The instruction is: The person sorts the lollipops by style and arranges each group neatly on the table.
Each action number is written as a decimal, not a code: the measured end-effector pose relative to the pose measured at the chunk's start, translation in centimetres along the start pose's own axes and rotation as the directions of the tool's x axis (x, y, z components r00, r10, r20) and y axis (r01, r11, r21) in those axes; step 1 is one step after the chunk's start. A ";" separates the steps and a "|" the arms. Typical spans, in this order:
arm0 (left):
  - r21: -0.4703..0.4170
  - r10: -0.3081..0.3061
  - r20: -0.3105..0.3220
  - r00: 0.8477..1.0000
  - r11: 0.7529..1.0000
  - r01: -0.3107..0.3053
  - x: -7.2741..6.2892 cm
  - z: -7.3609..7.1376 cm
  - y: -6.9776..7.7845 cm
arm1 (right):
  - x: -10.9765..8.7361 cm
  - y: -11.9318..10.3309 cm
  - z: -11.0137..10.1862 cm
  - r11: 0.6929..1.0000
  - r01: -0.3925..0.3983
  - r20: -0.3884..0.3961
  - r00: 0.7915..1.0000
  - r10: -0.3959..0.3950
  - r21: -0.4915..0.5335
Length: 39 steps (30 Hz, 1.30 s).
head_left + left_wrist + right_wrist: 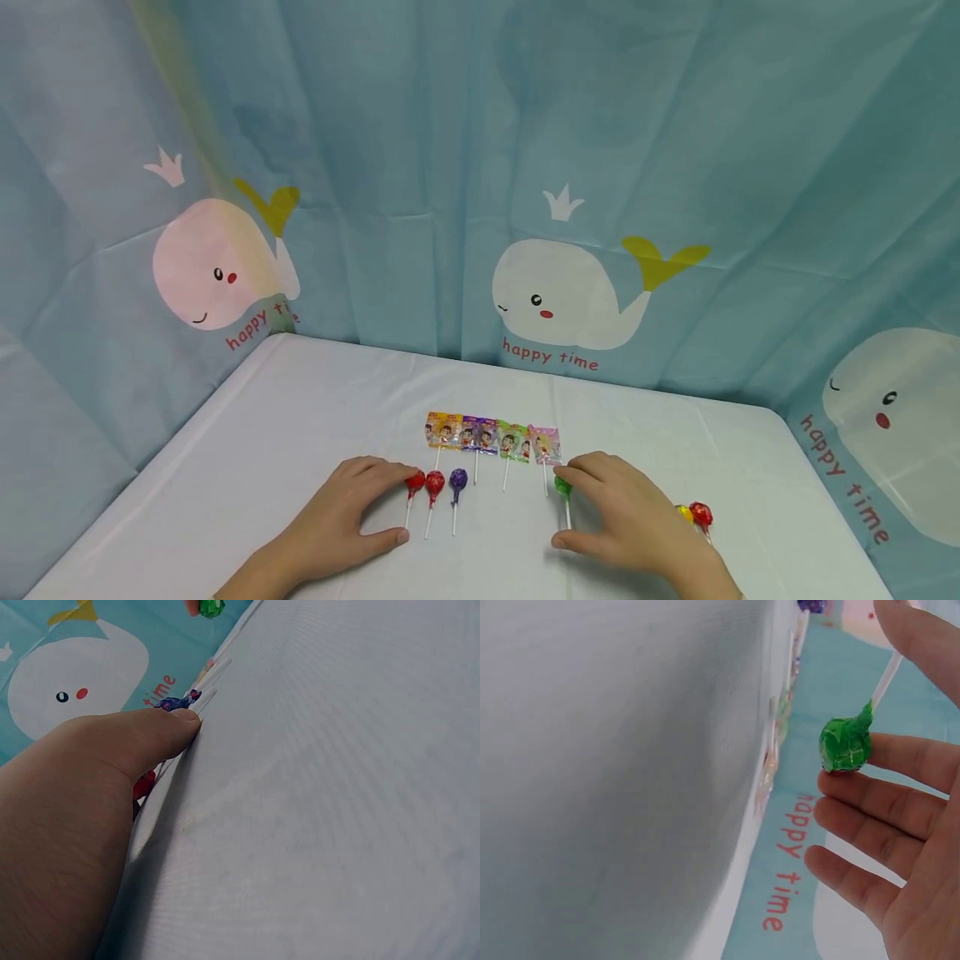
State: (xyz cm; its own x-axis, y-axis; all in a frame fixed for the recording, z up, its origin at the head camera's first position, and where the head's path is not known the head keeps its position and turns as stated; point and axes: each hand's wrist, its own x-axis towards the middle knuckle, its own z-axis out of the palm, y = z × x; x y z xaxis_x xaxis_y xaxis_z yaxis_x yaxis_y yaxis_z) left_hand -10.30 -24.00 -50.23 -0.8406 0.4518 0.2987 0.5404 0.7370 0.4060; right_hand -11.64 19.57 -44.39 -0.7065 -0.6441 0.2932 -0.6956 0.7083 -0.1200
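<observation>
Green lollipop (563,486) is likely handling light and slick-wrapped, its stiff stick (567,514) offering surest hold; right hand (626,521) is pinching it, left hand (340,512) grip: cannot tell.

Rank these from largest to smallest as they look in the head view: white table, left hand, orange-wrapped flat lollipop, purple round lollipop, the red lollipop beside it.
1. White table
2. Left hand
3. Orange-wrapped flat lollipop
4. Purple round lollipop and neighbouring red lollipop: too alike to rank.
</observation>
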 end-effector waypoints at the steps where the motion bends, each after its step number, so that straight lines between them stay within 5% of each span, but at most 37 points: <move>1: 0.001 0.001 -0.001 1.000 1.000 -0.001 0.0 0.1 0.0 | 0.0 0.0 0.0 1.000 0.004 -0.001 1.000 -0.004 -0.002; 39: -0.012 -0.005 -0.001 1.000 1.000 0.005 0.0 0.1 0.0 | 3.8 -2.0 0.4 0.996 0.075 -0.012 0.997 -0.074 0.050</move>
State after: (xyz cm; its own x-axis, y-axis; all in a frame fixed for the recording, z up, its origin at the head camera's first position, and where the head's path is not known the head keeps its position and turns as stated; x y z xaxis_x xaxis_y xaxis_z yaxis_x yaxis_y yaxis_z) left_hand -10.31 -23.92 -50.26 -0.8433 0.4475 0.2975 0.5365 0.7332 0.4178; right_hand -13.01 15.59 -43.37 -0.6511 -0.6915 0.3128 -0.7523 0.6427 -0.1451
